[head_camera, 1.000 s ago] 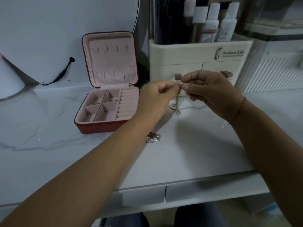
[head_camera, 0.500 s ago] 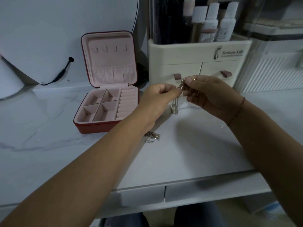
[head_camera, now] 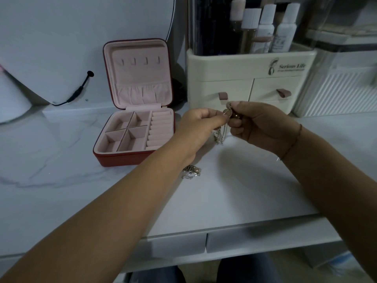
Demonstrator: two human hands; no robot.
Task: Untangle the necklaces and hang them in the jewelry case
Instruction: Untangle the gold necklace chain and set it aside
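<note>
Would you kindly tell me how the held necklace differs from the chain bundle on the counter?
The held necklace dangles in strands; the chain bundle lies bunched. The left hand and right hand pinch the held necklace; no hand holds the chain bundle on the counter. Both look metallic; neither hangs in the jewelry case.

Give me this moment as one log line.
phase: untangling | left hand: pinches thin silver chain necklace | right hand: pinches same chain | second tangled silver necklace: on white marble tabletop | red jewelry case: open, hooks bare
</note>
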